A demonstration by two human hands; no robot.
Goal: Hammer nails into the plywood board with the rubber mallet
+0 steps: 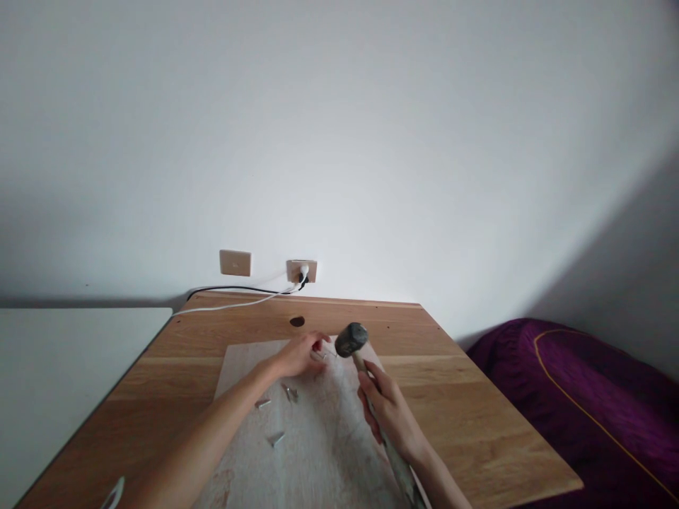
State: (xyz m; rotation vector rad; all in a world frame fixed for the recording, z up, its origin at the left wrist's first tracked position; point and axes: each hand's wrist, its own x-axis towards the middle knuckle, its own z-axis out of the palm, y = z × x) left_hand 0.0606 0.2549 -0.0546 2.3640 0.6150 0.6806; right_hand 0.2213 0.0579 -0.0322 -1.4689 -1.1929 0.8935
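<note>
My right hand is wrapped round the wooden handle of a mallet, whose dark, blocky head is raised over the far part of a pale, worn board. Close by on the left, my left hand reaches over the board with its thumb and fingers curled together. A small silvery metal piece shows at those fingertips; its exact shape is too small to tell. Nearer me, loose on the board, lie a cluster of metal pieces, a single metal piece and another metal piece.
Beneath the board is a wooden tabletop with a cable hole. White and black cables run to a wall socket. A white surface adjoins at left; purple fabric lies at right.
</note>
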